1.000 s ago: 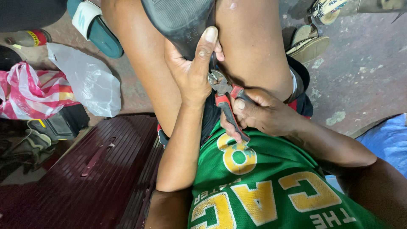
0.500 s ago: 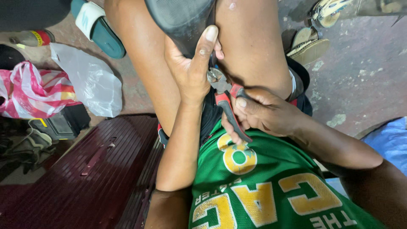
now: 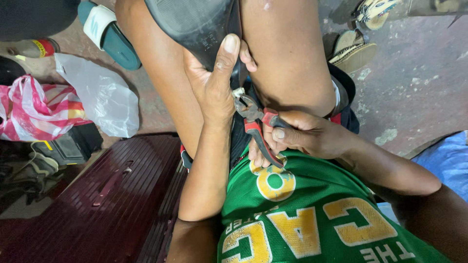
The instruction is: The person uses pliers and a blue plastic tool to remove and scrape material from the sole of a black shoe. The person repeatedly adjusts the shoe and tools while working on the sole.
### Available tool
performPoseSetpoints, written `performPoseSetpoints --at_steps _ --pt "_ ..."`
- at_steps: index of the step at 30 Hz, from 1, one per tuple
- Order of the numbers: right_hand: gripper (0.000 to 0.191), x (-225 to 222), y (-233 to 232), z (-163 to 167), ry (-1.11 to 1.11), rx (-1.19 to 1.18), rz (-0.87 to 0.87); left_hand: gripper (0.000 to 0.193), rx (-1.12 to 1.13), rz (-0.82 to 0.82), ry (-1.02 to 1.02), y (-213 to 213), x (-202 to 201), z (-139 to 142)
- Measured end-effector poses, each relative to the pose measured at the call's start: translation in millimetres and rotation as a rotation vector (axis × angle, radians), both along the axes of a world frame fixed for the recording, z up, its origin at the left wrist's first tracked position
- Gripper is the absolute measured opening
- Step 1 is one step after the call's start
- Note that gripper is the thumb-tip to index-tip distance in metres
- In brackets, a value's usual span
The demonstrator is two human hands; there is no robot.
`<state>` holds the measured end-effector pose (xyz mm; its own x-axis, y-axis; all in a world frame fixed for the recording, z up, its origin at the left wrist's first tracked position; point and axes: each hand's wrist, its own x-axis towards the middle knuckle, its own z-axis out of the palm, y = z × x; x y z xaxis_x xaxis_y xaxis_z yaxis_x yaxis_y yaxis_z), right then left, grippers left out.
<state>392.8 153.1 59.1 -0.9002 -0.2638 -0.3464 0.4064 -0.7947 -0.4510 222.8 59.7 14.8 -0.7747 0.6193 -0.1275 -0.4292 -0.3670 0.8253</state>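
Looking straight down over a green shirt (image 3: 312,219), the person sits with a black shoe (image 3: 195,24) wedged sole-up between the knees. The left hand (image 3: 214,83) is wrapped over the heel end of that shoe, thumb laid flat up the sole, the other fingers curled around the far edge and gripping it firm. The right hand (image 3: 304,134) is closed around the red handles of a pair of pliers (image 3: 253,122), fingers squeezed tight on the grips, and the metal nose points up at the shoe's edge just under the left thumb, where a small pale bit (image 3: 238,91) shows at the tip; whether the nose actually bites it I cannot tell. By my reading this is the gripping-and-working stage at the heel edge, tool at the spot and shoe braced. A next pull would call for a steady clamp from the left hand and a square bite from the pliers, so the nose does not slip toward the thumb right beside it. Off to the left on the floor lie a clear plastic bag (image 3: 105,95), a pink striped bag (image 3: 34,109) and a teal sandal (image 3: 105,29); a dark red ribbed panel (image 3: 97,204) sits beside the left arm, and more sandals (image 3: 353,48) rest upper right.
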Motion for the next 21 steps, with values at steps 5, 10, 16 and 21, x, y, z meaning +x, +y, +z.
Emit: performPoseSetpoints --at_steps 5,10,16,21 --pt "0.024 1.0 0.5 -1.2 0.006 0.018 0.003 0.022 0.049 0.020 -0.050 0.1 0.5 2.3" --pt "0.023 6.1 0.3 -5.6 -0.115 0.123 0.057 0.020 0.028 -0.008 -0.016 -4.7 -1.0 3.1" --pt "0.026 -2.3 1.2 1.5 -0.093 0.231 0.116 0.020 0.047 -0.029 -0.015 -8.0 -2.4 5.6" --pt "0.038 -12.7 9.5 14.8 -0.019 0.358 0.214 0.017 0.046 -0.089 -0.025 -11.7 -4.9 9.5"
